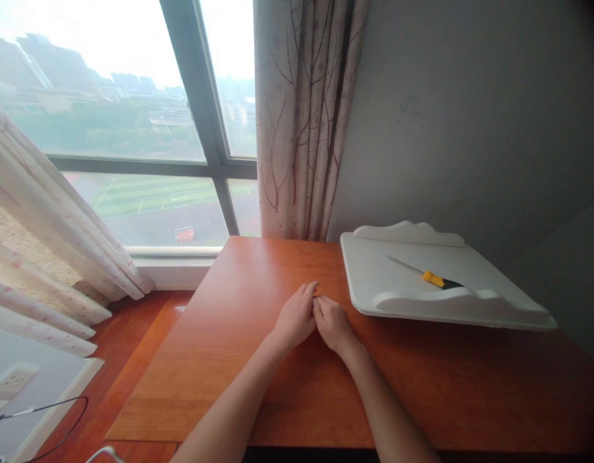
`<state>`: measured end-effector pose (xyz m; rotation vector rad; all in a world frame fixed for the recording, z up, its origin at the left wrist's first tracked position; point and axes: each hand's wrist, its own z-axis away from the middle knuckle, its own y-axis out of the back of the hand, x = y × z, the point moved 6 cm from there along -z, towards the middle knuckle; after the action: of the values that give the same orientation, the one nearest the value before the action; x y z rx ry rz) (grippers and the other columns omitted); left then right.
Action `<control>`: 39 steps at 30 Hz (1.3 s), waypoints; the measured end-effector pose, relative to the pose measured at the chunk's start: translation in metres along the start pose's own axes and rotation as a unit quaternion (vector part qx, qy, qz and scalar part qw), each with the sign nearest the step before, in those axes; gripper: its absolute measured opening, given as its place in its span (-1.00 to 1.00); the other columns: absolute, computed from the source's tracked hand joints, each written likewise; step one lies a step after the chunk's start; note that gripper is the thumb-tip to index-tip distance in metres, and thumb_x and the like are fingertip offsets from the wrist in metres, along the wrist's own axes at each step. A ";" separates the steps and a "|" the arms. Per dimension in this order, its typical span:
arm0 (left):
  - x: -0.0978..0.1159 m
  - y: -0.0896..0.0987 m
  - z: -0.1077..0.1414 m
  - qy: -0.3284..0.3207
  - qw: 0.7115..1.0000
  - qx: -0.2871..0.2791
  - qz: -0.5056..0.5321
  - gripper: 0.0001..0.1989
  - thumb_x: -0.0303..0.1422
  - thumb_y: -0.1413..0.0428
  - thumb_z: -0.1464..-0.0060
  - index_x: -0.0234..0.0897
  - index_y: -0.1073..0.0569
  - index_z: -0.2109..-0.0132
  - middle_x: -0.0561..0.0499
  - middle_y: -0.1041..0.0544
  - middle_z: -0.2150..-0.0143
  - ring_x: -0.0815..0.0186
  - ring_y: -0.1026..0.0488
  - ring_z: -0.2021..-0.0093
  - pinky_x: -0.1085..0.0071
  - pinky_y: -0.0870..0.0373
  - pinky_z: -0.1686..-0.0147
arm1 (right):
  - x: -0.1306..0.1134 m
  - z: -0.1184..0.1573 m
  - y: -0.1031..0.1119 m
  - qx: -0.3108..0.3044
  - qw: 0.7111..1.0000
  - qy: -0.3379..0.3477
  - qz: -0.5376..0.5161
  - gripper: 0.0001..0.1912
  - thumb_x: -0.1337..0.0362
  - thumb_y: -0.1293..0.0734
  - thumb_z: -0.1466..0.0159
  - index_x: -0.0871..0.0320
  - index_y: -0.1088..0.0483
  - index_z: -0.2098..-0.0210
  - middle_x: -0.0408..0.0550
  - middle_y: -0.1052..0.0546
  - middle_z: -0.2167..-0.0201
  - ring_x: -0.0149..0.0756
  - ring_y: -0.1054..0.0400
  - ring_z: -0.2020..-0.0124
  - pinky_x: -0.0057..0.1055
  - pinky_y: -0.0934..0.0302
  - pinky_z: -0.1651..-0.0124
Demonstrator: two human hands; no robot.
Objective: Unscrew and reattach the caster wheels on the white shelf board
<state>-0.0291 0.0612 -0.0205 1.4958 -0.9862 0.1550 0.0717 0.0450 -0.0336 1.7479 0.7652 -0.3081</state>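
Note:
Over the middle of the wooden table, my left hand (pixel 297 316) and my right hand (pixel 332 323) meet, fingertips against each other. Both are closed, with the fingers pinched together. A tiny dark bit shows between the fingertips, too small to name. To the right of my right hand lies a white board (pixel 374 270) with wavy raised rails along two sides. A screwdriver (pixel 432 278) with a yellow and black handle rests on that board, its metal shaft pointing away to the left. Neither hand touches the board or the screwdriver.
The reddish-brown table (pixel 220 360) ends on the left above a wooden floor. Behind it hang a patterned curtain (pixel 301 116) and a grey wall (pixel 446 128). A window is at the back left. A wall socket (pixel 12 381) and a black cable are at the lower left.

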 end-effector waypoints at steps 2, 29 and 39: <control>0.000 0.000 0.000 0.000 1.000 0.000 -0.002 -0.40 -0.60 0.01 -0.08 -0.29 -0.21 -0.28 -0.22 -0.42 -0.16 0.10 -0.45 -0.11 0.16 -0.38 -0.13 | 0.000 0.000 0.000 0.000 1.000 0.000 0.001 -0.60 0.26 -0.03 -0.49 0.13 -0.38 0.36 0.00 -0.53 0.34 -0.28 -0.39 0.32 -0.41 -0.09 0.26; 0.000 0.001 0.000 -0.011 1.000 0.006 -0.004 -0.43 -0.61 0.00 -0.06 -0.33 -0.26 -0.24 -0.24 -0.46 -0.11 0.08 -0.48 -0.07 0.14 -0.41 -0.09 | -0.005 0.000 0.005 0.006 1.000 0.001 0.009 -0.61 0.25 -0.04 -0.48 0.12 -0.37 0.37 -0.01 -0.52 0.36 -0.27 -0.39 0.35 -0.41 -0.10 0.29; 0.015 0.001 0.002 -0.078 0.995 0.044 0.049 -0.48 -0.65 0.03 -0.05 -0.31 -0.34 -0.17 -0.20 -0.47 -0.09 0.13 -0.47 -0.06 0.14 -0.42 -0.09 | -0.011 0.040 0.073 0.069 0.995 0.018 -0.076 -0.69 0.21 -0.12 -0.46 0.11 -0.46 0.02 0.05 -0.55 0.06 -0.23 -0.46 0.05 -0.32 -0.32 -0.02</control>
<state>-0.0212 0.0529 -0.0109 1.5575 -1.1929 0.1548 0.1171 -0.0061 0.0151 1.8326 0.9226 -0.4423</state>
